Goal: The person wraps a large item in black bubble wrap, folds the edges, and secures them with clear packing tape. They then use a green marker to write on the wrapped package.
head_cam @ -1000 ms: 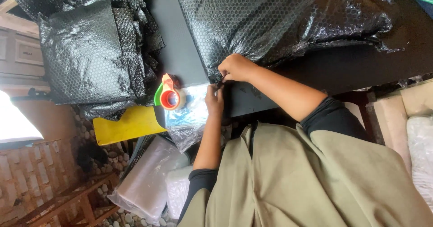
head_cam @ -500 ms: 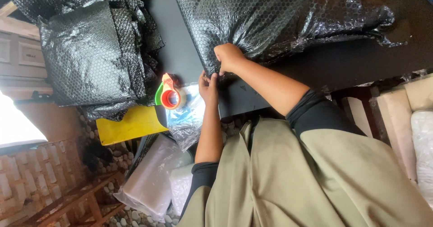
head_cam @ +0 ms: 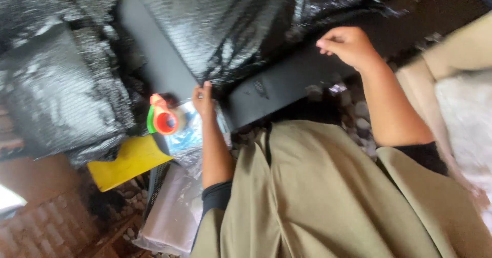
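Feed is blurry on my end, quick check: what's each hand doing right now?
Left hand: pinching the corner of the black bubble wrap at the black table edge.
Right hand: loosely curled at the wrap's far edge; grip cannot be told.

A large package wrapped in black bubble film lies across the dark table — its lower edge near the table's front. A second black bubble-wrapped package sits at the left. Below it — pale plastic-wrapped bundles, blurred.
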